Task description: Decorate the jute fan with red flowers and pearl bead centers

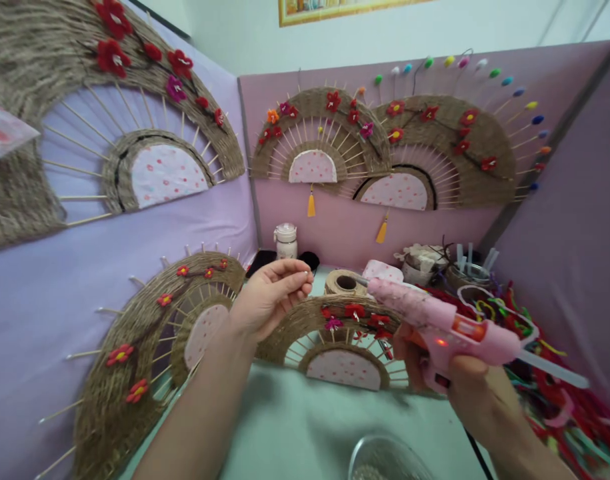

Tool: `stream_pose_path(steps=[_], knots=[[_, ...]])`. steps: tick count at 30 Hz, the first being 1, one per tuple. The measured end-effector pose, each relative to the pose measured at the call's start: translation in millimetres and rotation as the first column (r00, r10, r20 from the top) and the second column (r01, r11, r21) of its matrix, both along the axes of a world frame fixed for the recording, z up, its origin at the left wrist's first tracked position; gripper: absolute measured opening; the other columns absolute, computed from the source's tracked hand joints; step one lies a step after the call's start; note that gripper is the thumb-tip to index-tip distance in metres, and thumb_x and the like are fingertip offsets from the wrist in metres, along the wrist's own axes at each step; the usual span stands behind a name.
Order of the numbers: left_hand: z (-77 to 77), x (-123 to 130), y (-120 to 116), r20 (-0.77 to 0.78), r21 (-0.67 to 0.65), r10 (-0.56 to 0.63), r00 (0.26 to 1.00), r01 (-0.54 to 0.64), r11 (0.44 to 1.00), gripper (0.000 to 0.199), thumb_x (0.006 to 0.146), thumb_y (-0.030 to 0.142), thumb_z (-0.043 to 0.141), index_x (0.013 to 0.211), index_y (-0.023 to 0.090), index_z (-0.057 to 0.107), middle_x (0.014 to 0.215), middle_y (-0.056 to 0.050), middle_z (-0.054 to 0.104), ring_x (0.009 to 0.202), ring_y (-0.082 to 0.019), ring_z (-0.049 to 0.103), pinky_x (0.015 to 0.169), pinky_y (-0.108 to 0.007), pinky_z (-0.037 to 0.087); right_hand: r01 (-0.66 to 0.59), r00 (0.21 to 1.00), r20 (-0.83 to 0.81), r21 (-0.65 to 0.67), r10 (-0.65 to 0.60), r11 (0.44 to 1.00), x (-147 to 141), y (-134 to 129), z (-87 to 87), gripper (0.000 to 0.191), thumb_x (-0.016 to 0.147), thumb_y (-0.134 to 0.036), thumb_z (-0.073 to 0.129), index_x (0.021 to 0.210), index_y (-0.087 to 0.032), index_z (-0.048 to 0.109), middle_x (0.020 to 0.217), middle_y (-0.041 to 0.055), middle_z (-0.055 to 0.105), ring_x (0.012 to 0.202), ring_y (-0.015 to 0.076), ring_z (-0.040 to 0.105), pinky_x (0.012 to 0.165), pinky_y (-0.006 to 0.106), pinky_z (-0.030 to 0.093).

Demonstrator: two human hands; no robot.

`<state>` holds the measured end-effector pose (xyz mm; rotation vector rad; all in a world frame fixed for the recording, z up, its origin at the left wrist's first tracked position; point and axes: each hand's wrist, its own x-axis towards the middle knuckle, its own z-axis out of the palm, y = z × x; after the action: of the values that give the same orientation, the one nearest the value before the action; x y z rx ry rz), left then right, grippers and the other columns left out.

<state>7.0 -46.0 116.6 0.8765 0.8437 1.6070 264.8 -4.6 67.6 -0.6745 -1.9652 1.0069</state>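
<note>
My right hand (465, 387) grips a pink hot glue gun (435, 320) by its handle; a small orange light glows on it and a clear glue stick (555, 369) juts from its back. The nozzle points left. My left hand (279, 290) is raised with thumb and fingertips pinched together; a tiny pale bit shows at the fingertips, too small to name. Behind and below both hands stands a twine-wrapped fan (295, 319) with red and purple flowers and a pale dotted half-circle (345, 369) at its base. The glue gun and my right hand hide part of its right side.
A roll of brown tape or twine (345, 283) and a white bottle (286, 241) stand behind. Colourful pipe cleaners (559, 413) heap at right, near a jar of glue sticks (469, 270). A clear bowl (385, 460) sits in front. More fans (169, 320) lean or hang around.
</note>
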Motion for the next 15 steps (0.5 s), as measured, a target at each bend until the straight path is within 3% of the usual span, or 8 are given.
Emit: stream_pose_path(steps=[6, 12, 15], knots=[[-13.2, 11, 11, 0.108, -0.047, -0.098, 0.989, 0.104, 0.993, 0.023, 0.062, 0.016, 0.084, 0.075, 0.009, 0.067, 0.069, -0.002, 0.066, 0.057, -0.005, 0.061, 0.056, -0.012, 0.052, -0.079, 0.995, -0.057, 0.027, 0.080, 0.997, -6, -4, -10.0, 0.063, 0.089, -0.074, 0.026, 0.084, -0.022, 0.061, 0.054, 0.0027, 0.054, 0.049, 0.0162, 0.045, 0.044, 0.029, 0.031], [-18.5, 12, 13, 0.147, -0.040, -0.098, 0.984, 0.105, 0.994, 0.021, 0.065, 0.016, 0.082, 0.076, 0.009, 0.065, 0.072, -0.003, 0.066, 0.059, -0.006, 0.061, 0.057, -0.012, 0.052, -0.142, 0.989, -0.053, -0.099, 0.137, 0.985, -7, -1, -20.8, 0.059, 0.091, -0.069, 0.030, 0.104, -0.020, 0.060, 0.063, 0.0022, 0.057, 0.052, 0.0150, 0.046, 0.045, 0.026, 0.031], [-21.5, 12, 14, 0.168, -0.026, -0.119, 0.979, 0.125, 0.992, 0.020, 0.067, 0.014, 0.081, 0.078, 0.009, 0.065, 0.074, -0.003, 0.066, 0.061, -0.006, 0.062, 0.059, -0.013, 0.052, -0.122, 0.992, -0.046, -0.100, 0.118, 0.988, -8, 1, -22.0, 0.062, 0.090, -0.071, 0.030, 0.093, -0.017, 0.061, 0.060, 0.0027, 0.055, 0.052, 0.0145, 0.045, 0.045, 0.025, 0.030]])
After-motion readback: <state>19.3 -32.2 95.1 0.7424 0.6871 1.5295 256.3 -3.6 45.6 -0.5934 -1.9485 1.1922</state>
